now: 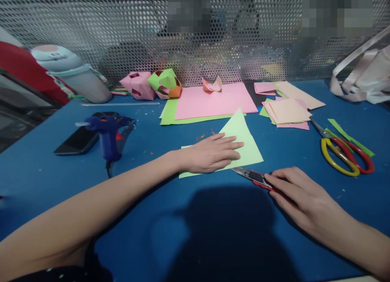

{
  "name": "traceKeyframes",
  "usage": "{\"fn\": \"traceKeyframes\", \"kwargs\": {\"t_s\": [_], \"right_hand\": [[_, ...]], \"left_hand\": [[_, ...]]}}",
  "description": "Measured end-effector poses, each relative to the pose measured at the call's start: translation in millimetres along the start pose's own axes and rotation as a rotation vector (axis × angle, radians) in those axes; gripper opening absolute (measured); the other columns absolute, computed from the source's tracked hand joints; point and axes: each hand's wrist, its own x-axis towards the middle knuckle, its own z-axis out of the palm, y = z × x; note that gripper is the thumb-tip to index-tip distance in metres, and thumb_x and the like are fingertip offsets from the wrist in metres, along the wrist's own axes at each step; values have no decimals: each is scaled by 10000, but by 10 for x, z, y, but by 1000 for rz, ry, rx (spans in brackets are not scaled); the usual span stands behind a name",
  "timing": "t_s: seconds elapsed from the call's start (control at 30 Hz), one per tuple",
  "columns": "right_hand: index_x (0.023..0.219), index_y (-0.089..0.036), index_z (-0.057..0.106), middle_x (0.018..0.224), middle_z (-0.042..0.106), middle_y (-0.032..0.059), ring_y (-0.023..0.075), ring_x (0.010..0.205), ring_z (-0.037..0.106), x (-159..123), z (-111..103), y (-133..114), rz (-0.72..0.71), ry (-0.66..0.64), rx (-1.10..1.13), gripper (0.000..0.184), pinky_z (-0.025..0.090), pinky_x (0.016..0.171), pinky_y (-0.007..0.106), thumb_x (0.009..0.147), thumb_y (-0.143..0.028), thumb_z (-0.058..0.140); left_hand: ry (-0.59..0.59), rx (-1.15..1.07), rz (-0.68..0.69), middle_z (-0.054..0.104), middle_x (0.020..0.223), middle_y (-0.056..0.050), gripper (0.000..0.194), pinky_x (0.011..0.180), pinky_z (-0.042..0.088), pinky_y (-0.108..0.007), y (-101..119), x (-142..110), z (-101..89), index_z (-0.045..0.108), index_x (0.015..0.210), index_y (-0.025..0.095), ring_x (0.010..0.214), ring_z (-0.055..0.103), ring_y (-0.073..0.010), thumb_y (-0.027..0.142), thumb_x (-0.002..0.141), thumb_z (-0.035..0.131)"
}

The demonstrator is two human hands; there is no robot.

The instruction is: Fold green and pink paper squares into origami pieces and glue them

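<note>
On a blue tabletop (134, 233), a folded pale-green paper sheet (248, 146) is pressed by the flat, open left hand (210, 154); right of the sheet, a red-and-black utility knife (256, 177) is held in a closed pinch by the right hand (307, 200).

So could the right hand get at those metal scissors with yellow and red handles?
Probably yes: the scissors lie on the blue tabletop beyond the right hand, with nothing standing between. That hand holds a red and black utility knife, though, which it would likely need to put down.
</note>
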Motion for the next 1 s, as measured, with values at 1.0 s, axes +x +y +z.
{"fn": "traceKeyframes", "kwargs": {"t_s": [1.0], "right_hand": [[1284, -184, 512, 1098, 565, 125, 229, 943, 547, -25, 50, -35, -21, -21, -86, 373, 493, 785, 393, 913, -148, 503]], "left_hand": [[31, -28, -33, 279, 1545, 9, 430, 1183, 63, -416, -99, -340, 6, 402, 1407, 337, 1442, 195, -197, 403, 983, 382]]}}
